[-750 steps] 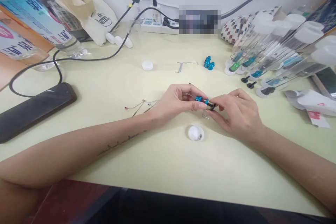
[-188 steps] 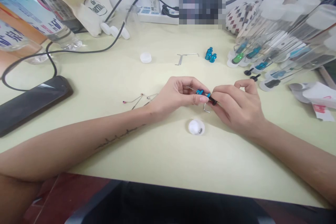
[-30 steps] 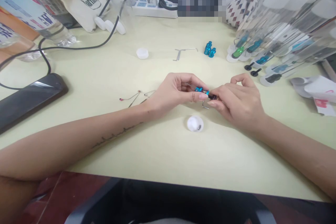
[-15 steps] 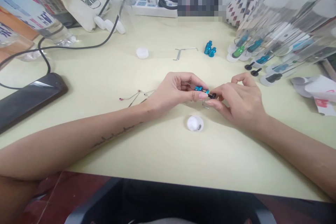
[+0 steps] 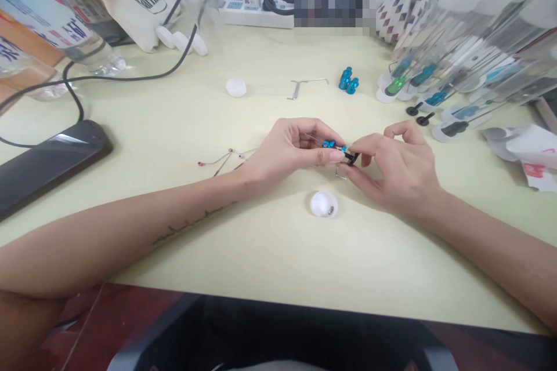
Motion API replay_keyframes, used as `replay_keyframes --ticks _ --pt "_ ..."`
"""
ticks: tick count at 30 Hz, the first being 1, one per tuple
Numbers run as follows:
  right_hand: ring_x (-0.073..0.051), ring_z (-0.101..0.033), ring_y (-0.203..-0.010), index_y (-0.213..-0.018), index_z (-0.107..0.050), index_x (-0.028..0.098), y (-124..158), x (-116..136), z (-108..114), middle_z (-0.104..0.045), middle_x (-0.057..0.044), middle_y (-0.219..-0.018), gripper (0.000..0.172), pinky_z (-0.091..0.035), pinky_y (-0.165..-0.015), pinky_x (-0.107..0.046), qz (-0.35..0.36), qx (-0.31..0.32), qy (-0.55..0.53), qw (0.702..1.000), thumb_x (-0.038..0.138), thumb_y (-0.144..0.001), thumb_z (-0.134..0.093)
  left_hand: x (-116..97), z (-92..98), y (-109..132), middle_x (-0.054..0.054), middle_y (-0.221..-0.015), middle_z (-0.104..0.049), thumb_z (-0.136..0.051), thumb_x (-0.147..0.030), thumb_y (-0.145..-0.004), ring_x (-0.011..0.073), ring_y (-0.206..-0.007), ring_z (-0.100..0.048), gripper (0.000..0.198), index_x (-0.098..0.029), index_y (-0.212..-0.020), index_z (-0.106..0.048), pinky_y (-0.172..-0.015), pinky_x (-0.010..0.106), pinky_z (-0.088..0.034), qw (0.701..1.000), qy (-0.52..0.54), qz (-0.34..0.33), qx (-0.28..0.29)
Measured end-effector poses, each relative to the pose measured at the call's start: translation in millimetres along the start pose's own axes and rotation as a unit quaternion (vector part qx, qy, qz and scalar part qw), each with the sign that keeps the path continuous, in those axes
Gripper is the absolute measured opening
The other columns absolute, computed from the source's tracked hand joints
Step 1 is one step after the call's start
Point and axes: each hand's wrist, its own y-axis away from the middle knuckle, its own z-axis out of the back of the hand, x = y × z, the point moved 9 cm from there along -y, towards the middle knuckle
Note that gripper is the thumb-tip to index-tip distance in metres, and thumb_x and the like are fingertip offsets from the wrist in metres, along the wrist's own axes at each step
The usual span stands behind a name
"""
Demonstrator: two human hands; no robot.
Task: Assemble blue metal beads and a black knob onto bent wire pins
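Rod, small and blue and black, is pinched by the left hand and the right hand, both almost shut, just above a white cap.

glossy blue metal pcs, matt tbl

A bare left hand curls inward and a bare right hand pinches forward, their fingertips nearly meeting, forearms angled together.
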Motion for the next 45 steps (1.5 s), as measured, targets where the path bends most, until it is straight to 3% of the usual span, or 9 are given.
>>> replay_keyframes --ticks 8,17,22,27,31,34,37,41,45 --pt "-0.011 -0.049 -0.048 -0.074 -0.053 0.019 -3.6 -1.9 -4.8 -0.059 0.003 -0.055 0.030 -0.038 -0.065 -0.031 -0.004 0.044 0.013 0.999 0.036 -0.096 -0.042 0.6 1.6 0.0 0.004 -0.083 -0.067 -0.077 -0.032 -0.070 0.0126 -0.075 -0.063 0.022 -0.017 -0.086 -0.070 -0.065 0.025 -0.049 1.000 -0.029 0.006 -0.006" --pt "-0.012 -0.059 -0.057 -0.098 -0.050 0.019 0.4 -4.9 -2.0 -0.068 0.000 -0.080 0.022 -0.040 -0.070 -0.032 -0.023 0.008 -0.027 0.999 0.037 -0.089 -0.058 1.5 1.6 -0.3 0.004 -0.082 -0.068 -0.075 -0.033 -0.071 0.0135 -0.077 -0.065 0.024 -0.016 -0.088 -0.070 -0.069 0.025 -0.051 1.000 -0.010 0.003 -0.003" --pt "-0.011 -0.056 -0.052 -0.089 -0.049 0.020 -1.5 0.7 -0.9 -0.065 0.003 -0.070 0.012 -0.038 -0.067 -0.031 0.001 0.003 -0.011 1.000 0.030 -0.090 -0.056 0.4 0.2 -0.6 0.004 -0.083 -0.068 -0.075 -0.032 -0.072 0.0141 -0.078 -0.065 0.023 -0.016 -0.088 -0.070 -0.070 0.026 -0.051 1.000 -0.008 -0.002 0.003" --pt "-0.010 -0.048 -0.046 -0.076 -0.051 0.019 -3.7 1.1 -1.1 -0.057 0.004 -0.055 0.023 -0.038 -0.063 -0.030 0.015 0.017 0.011 1.000 0.032 -0.095 -0.047 -0.4 0.9 0.0 0.004 -0.082 -0.067 -0.076 -0.033 -0.070 0.0123 -0.074 -0.063 0.023 -0.016 -0.086 -0.070 -0.066 0.025 -0.049 1.000 -0.031 -0.002 -0.005" --pt "-0.011 -0.049 -0.048 -0.079 -0.053 0.018 -2.6 -0.1 -2.3 -0.058 0.002 -0.057 0.029 -0.039 -0.065 -0.031 0.014 0.027 0.003 1.000 0.036 -0.098 -0.039 0.5 1.1 -0.3 0.004 -0.082 -0.067 -0.076 -0.034 -0.071 0.0123 -0.074 -0.063 0.025 -0.017 -0.087 -0.070 -0.065 0.025 -0.049 1.000 -0.029 0.000 -0.004" --pt "-0.013 -0.054 -0.053 -0.091 -0.053 0.017 -1.4 0.4 0.3 -0.063 0.001 -0.066 0.024 -0.040 -0.067 -0.033 0.009 0.010 -0.016 1.000 0.041 -0.092 -0.050 0.6 1.2 -0.9 0.004 -0.082 -0.067 -0.075 -0.034 -0.071 0.0131 -0.077 -0.064 0.024 -0.017 -0.088 -0.070 -0.067 0.026 -0.050 1.000 -0.021 -0.002 -0.001" --pt "-0.012 -0.057 -0.055 -0.094 -0.051 0.018 -0.9 -0.3 0.7 -0.066 0.001 -0.073 0.017 -0.039 -0.068 -0.032 -0.002 0.002 -0.020 1.000 0.033 -0.089 -0.058 0.4 0.9 -1.0 0.004 -0.082 -0.068 -0.075 -0.033 -0.072 0.0140 -0.078 -0.065 0.024 -0.016 -0.088 -0.070 -0.067 0.026 -0.050 1.000 -0.014 -0.004 0.002" --pt "-0.011 -0.054 -0.050 -0.086 -0.051 0.018 -2.3 2.5 0.9 -0.063 0.002 -0.065 0.012 -0.039 -0.065 -0.032 0.017 0.004 -0.004 1.000 0.029 -0.090 -0.055 -0.5 0.3 -0.5 0.004 -0.083 -0.067 -0.076 -0.032 -0.071 0.0131 -0.077 -0.064 0.023 -0.016 -0.087 -0.070 -0.066 0.025 -0.050 1.000 -0.018 -0.005 0.001" --pt "-0.011 -0.051 -0.048 -0.080 -0.052 0.019 -3.0 0.9 -1.6 -0.059 0.003 -0.057 0.023 -0.039 -0.065 -0.032 0.020 0.025 0.000 0.999 0.032 -0.096 -0.042 0.2 0.5 -0.2 0.003 -0.080 -0.067 -0.075 -0.032 -0.071 0.0120 -0.073 -0.063 0.023 -0.016 -0.086 -0.070 -0.065 0.025 -0.049 1.000 -0.025 0.002 -0.002"
